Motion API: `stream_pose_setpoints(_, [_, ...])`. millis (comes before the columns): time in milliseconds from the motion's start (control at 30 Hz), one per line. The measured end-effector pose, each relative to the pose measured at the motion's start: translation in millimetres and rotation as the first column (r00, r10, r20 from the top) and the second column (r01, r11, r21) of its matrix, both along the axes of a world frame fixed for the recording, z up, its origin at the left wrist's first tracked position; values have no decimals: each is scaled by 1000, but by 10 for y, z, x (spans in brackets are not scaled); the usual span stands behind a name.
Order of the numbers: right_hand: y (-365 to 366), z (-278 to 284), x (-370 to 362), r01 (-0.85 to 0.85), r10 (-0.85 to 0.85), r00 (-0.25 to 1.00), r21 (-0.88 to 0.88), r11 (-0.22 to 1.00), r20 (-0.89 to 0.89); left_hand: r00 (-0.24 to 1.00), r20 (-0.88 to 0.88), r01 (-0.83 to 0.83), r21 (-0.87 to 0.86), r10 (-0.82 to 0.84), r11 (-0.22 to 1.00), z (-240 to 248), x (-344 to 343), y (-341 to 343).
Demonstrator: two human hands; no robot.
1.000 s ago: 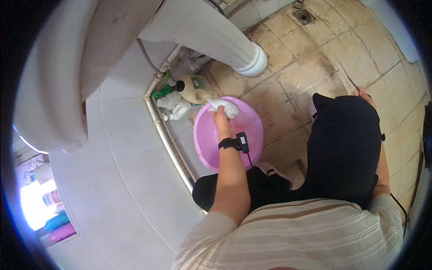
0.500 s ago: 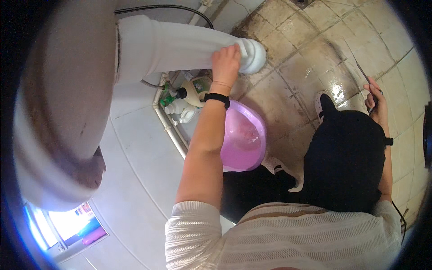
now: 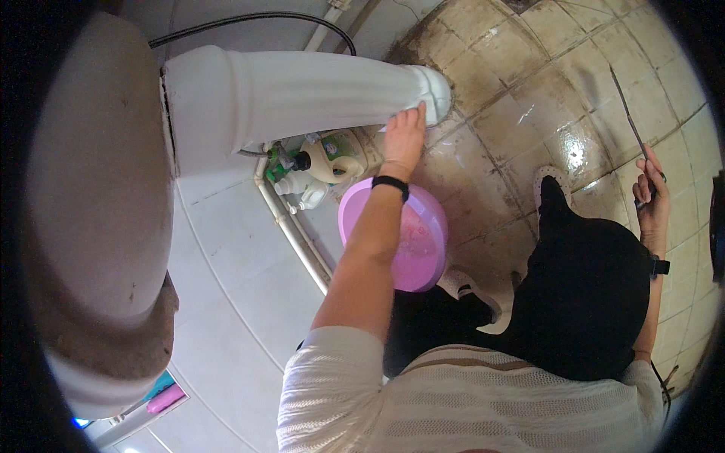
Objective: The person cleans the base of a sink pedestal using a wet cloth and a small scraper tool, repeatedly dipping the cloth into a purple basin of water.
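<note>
My left hand [image 3: 405,137] reaches out to the foot of the white washbasin pedestal [image 3: 325,89]. Its fingers are bent and press against the pedestal, on what looks like a white cloth [image 3: 431,113], mostly hidden under them. Below my left forearm stands a pink plastic basin [image 3: 355,211], wet inside. Off to the right, my right hand [image 3: 652,195] is closed round a long thin dark tool [image 3: 628,113] that points up and away over the floor. Dark rounded parts show between the fingers, but its exact kind is unclear.
Several bottles, among them a big cream jug [image 3: 321,162], stand beside the pedestal by a white pipe [image 3: 283,215]. The washbasin [image 3: 98,166] overhangs at left. A black hose [image 3: 257,16] runs behind. The tiled floor [image 3: 521,113] is wet and stained.
My left hand has shifted right and nearer along the pedestal's foot. My right hand has moved slightly right and nearer, with more of the dark tool showing. The whole view has shifted a little.
</note>
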State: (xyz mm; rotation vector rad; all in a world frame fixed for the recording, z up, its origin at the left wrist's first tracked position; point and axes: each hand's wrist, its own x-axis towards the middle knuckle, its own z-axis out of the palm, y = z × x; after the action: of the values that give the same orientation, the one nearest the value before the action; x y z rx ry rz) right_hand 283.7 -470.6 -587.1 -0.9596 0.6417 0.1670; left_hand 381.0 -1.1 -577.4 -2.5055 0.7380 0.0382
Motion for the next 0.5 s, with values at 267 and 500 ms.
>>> stream_pose_setpoints(267, [68,-54,-67,-24,28,999,70,997,-45,994,106,-25,-74,33,997,174,-132,136])
stream_pose_setpoints(500, [158,55,-11,-16,17,999,32,999,-38,964,145,-205,-129,223,970,-293,166,-294])
